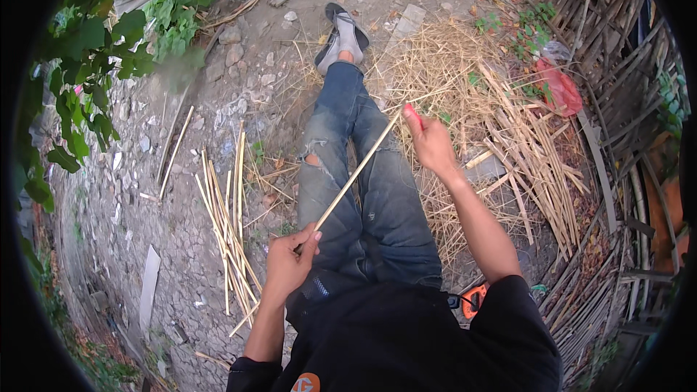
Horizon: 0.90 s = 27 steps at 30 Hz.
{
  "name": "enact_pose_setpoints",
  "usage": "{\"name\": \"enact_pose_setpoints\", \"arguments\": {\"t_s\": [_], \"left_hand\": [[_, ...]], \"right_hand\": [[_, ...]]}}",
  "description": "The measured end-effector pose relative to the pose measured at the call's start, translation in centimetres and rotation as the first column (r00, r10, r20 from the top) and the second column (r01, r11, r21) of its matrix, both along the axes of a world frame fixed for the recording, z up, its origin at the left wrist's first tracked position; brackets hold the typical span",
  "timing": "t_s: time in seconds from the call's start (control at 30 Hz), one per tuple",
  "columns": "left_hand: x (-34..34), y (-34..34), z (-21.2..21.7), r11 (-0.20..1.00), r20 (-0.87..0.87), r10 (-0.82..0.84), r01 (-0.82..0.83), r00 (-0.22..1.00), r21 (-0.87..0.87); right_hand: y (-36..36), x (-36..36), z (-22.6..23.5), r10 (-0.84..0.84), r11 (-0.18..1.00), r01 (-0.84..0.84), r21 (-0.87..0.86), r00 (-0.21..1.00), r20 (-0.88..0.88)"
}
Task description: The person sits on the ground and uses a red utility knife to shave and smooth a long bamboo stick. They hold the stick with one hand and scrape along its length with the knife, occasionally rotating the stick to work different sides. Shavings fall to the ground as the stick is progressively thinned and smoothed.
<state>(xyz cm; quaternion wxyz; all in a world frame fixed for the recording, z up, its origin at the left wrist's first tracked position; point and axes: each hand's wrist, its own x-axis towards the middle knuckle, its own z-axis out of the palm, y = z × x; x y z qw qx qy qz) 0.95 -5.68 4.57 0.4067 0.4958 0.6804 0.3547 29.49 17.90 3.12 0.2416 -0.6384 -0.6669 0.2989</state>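
A thin, pale bamboo strip [356, 173] slants over my outstretched legs [334, 152]. Its near end is pinched between the thumb and fingers of my left hand [292, 255], close to my lap. My right hand [433, 144] is closed at the strip's far end, round a small red thing that looks like a tool handle; the fingers hide most of it, and no blade can be made out. Left of my legs lies a loose bundle of similar bamboo strips [231, 229]. Thin shavings [435, 65] are heaped on the ground beyond and around my right hand.
More split strips [541, 174] lie in a pile at the right, near a red plastic bag [559, 87]. A stick fence [610, 51] borders the right side. An orange round object [473, 300] sits by my right hip. Leafy branches [87, 51] hang at the left.
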Motion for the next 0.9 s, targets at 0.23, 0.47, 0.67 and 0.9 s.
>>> {"name": "enact_pose_setpoints", "arguments": {"t_s": [0.23,0.47,0.67,0.9], "left_hand": [[-1.1,-0.5,-0.1,0.999,0.015,0.029,-0.03,0.999,0.015],[1.9,2.0,0.4,0.993,-0.095,0.048,-0.036,0.994,0.117],[3.0,2.7,0.7,0.992,-0.149,0.042,-0.024,0.988,0.124],[3.1,3.6,0.2,0.945,-0.46,0.151,0.009,0.875,0.327]], "right_hand": [[3.6,5.4,-0.7,-0.194,0.975,0.218,0.039,0.924,-0.328],[-4.3,-4.2,2.0,0.116,0.986,-0.164,-0.034,0.812,-0.573],[-7.2,-6.6,0.4,0.22,0.958,-0.285,-0.015,0.773,-0.594],[-12.3,-8.6,1.7,0.455,0.886,-0.464,0.028,0.854,-0.253]]}}
